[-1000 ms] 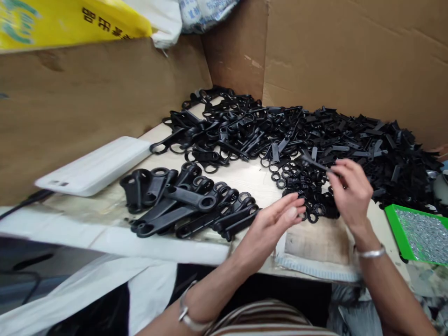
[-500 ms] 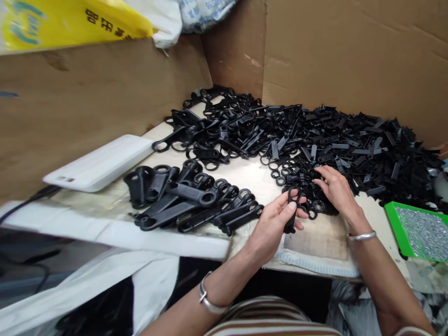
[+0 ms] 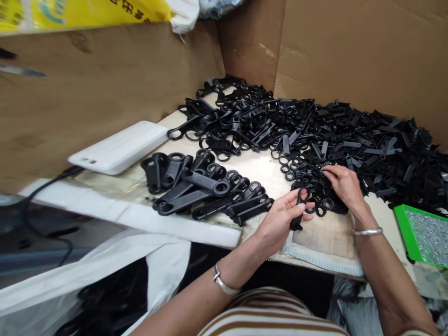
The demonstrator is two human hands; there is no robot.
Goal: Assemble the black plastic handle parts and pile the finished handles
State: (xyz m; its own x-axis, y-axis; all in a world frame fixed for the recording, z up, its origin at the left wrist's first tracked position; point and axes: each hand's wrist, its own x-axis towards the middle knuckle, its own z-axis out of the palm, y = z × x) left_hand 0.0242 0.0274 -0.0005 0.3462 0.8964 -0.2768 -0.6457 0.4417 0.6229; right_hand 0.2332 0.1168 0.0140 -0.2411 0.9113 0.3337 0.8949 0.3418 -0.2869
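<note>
My left hand (image 3: 280, 217) grips a black plastic arm (image 3: 297, 219) between thumb and fingers, its ring end upward and its narrow end pointing down. My right hand (image 3: 346, 186) is over a heap of small black toothed rings (image 3: 328, 204), thumb and fingertips pinched together at the heap's far side. Whatever lies between those fingertips is too small to make out. To the left of my hands, thicker black arms (image 3: 206, 182) lie in a loose group on the pale tabletop (image 3: 259, 163).
A large pile of black plastic parts (image 3: 364, 135) spreads along the cardboard wall (image 3: 350, 56). At the right stands a green tray (image 3: 402, 228) of small shiny metal pieces. A white box-shaped device (image 3: 119, 147) with a cable lies at the left. Below the table edge hangs a white bag (image 3: 168, 266).
The right hand's fingers have closed from slightly apart into a pinch at the ring heap. My left hand keeps its hold on the black arm. The whole view has shifted a little.
</note>
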